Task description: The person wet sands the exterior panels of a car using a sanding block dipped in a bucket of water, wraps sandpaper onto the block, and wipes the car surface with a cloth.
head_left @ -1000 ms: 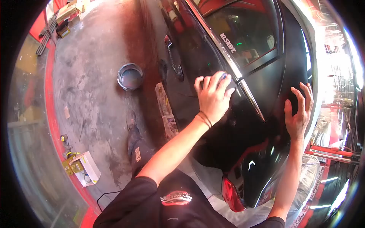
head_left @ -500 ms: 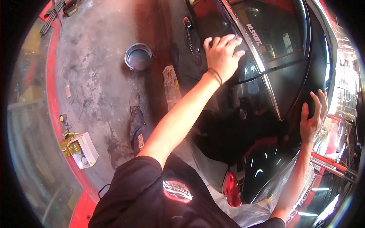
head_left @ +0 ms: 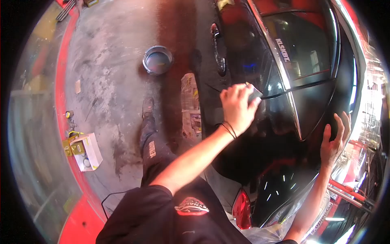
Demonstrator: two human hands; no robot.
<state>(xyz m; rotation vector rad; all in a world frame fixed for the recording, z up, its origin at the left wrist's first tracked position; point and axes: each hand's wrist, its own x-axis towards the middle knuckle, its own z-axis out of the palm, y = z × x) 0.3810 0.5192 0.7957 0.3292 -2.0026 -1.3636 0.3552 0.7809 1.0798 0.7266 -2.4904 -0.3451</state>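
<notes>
Small dark block (head_left: 255, 94) is at the black car's (head_left: 243, 158) side panel, below the chrome strip's (head_left: 280, 67) mid-length; contact face under it hidden. Left hand (head_left: 239, 110) has it: fingers curled and gripping, thumb on the near-right side, dark bands (head_left: 230, 130) round the wrist. All clock directions from the block, 12 = top of view. Door handle (head_left: 219, 49) at 11. White lettering (head_left: 282, 50) on the window glass at 1, just past the strip. Right hand (head_left: 335, 142) at 4, no object seen in it, fingers spread and slightly bent, by the car's far edge; can't tell how firmly it touches. Red tail light (head_left: 242, 209) at 6, clear plastic sheeting (head_left: 280, 229) beside it, between 5 and 6. Red bar (head_left: 347, 188) between 4 and 5, outboard of the car. Printed paper strip (head_left: 189, 103) on the floor at 9, alongside the car; shoe (head_left: 148, 106) further out, same bearing. Round bucket (head_left: 157, 60) at 10, standing on the grey floor (head_left: 105, 93), well apart from the car, contents look bluish-grey. Open white box (head_left: 90, 152) between 8 and 9, yellowish containers (head_left: 72, 147) against it
</notes>
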